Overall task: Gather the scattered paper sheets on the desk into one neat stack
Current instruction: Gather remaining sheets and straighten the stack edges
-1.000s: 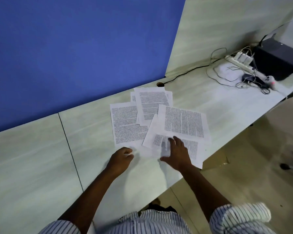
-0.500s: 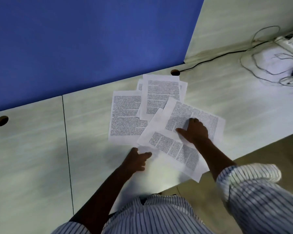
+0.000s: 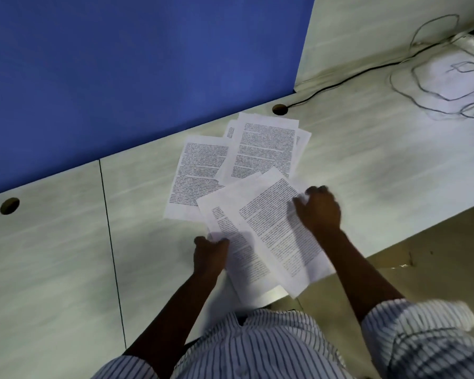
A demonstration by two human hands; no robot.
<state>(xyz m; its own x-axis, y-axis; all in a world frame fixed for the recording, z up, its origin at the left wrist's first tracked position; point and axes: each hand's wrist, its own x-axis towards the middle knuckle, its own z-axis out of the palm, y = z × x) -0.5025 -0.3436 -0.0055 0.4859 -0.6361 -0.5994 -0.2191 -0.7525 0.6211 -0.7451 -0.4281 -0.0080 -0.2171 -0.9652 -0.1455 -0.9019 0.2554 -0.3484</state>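
White sheets [image 3: 200, 170], txt illegible; L hand [image 3: 210, 255] & R hand [image 3: 320, 207] grip nearest two.

Left hand [image 3: 210, 255], right hand [image 3: 319, 212], both curled

My right hand [image 3: 319, 210], blurred, covers an edge of the top sheet [image 3: 277, 231]; my left hand [image 3: 210, 255] hides a corner of the lower sheet [image 3: 240, 251]. Print is unreadable; the power strip [image 3: 472, 41] runs off frame

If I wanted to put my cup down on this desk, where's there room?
Bare desk lies left of the seam, and between the seam and the sheets. Also between the right hand and the cables. The middle is crowded: overlapping sheets, the left hand gripping one corner.
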